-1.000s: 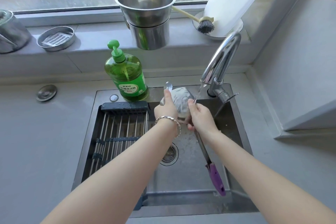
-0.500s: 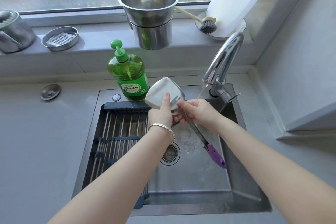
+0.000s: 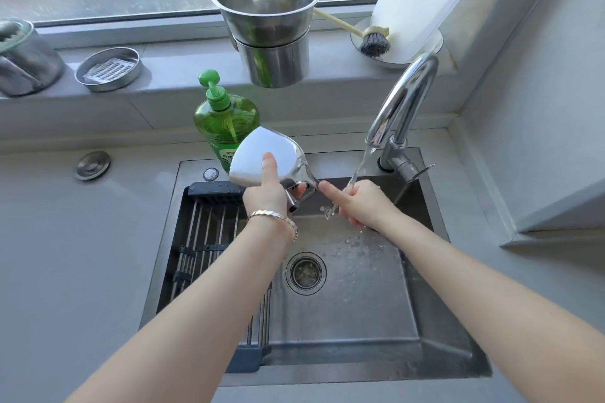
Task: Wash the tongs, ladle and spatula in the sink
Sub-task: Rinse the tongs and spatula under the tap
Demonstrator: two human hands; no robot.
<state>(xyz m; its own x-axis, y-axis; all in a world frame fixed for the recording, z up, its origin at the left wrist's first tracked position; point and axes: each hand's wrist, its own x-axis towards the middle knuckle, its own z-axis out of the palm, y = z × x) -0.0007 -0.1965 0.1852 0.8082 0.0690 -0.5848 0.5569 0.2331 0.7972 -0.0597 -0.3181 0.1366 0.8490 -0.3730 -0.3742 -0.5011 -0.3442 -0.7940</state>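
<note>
now left hand holds spatula blade, raised over sink far edge; right hand curled on its handle under tap stream. rinsing step; next likely turn blade into water.

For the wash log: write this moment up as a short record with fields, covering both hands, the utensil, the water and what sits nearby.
utensil: steel spatula, blade up, above the sink
left hand: left hand grips the blade, thumb on its face
right hand: right hand under the stream, index finger at the spatula's neck; handle hidden, grip unclear
water: running from the faucet onto the right hand
rack: drying rack across the sink's left side
soap: green soap bottle behind the spatula
sill: stacked steel pots, dish brush
</note>
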